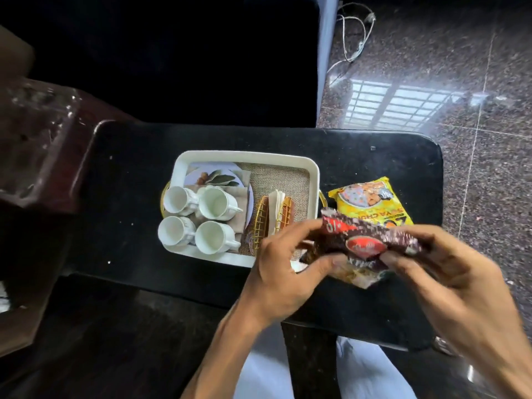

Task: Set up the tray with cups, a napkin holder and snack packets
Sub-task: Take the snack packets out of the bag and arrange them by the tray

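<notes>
Fingers of the left hand (285,272) and right hand (449,272) curl round the ends of a dark snack packet (365,243), over the lower right corner of the white tray (244,154). Four cups (214,203) and a napkin holder (260,223) stand inside; a yellow packet (371,203) lies just right of it

The near right corner of the tray (244,154) is lost behind the left hand (283,272) and the dark packet (365,240) gripped between it and the right hand (449,272). That packet is blurred, its lettering unreadable. It also covers the near end of the yellow packet (365,200), and both forearms run out of view.
</notes>
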A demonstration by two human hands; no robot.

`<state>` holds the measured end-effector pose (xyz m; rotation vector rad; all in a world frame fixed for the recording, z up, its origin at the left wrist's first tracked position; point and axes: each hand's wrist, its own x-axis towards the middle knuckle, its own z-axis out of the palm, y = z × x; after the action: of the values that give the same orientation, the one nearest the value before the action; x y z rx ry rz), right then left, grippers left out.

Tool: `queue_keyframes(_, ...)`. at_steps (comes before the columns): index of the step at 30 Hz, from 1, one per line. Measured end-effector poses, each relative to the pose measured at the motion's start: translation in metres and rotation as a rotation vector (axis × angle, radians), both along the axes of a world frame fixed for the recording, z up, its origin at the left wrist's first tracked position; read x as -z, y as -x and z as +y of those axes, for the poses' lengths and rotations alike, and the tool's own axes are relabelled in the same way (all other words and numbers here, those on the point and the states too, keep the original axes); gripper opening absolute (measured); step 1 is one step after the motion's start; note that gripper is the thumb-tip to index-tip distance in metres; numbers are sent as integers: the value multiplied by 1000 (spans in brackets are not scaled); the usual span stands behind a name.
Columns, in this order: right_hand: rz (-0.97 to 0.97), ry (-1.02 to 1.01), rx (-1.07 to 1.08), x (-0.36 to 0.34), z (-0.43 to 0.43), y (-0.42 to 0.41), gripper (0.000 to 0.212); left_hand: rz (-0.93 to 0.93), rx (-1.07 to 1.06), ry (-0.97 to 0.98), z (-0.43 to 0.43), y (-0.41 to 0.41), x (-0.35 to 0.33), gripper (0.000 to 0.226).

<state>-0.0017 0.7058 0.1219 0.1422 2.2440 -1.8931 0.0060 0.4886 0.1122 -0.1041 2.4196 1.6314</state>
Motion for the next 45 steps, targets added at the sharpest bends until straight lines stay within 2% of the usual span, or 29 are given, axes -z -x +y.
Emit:
queue_keyframes(3,-25,102,-54,-5,-29,28,36,67,-156,-70,-22,18,-9,30)
queue_keyframes(7,-61,5,-183,-2,-88,66,45,121,-266,-77,-69,48,-8,22)
queue_keyframes(13,-22,-132,-108,28,-200,118,36,143,-467,-57,-161,91,23,23)
queue_keyframes(15,-36,-168,-82,44,-236,130,29,83,-459,-14,-193,106,38,16)
queue_keyframes(18,-84,-228,-61,71,-283,141,31,-1,-413,71,-236,124,65,9)
queue_keyframes(23,-94,-356,-61,106,-326,149,31,-114,-357,164,-278,142,100,15)
queue_keyframes(26,-111,-409,-95,118,-339,150,34,-155,-380,141,-289,141,112,13)
queue_keyframes(31,-158,-438,-106,125,-349,150,37,-168,-382,237,-295,135,124,17)
queue_keyframes(37,-176,-401,-28,117,-343,147,48,-134,-510,207,-294,125,114,28)
queue_keyframes(40,-156,-370,48,104,-322,140,45,-7,-507,293,-285,115,92,24)
queue_keyframes(43,-122,-344,137,82,-286,122,33,171,-390,381,-257,108,67,18)
queue_keyframes(45,-91,-349,188,68,-254,104,26,227,-307,362,-226,105,50,15)
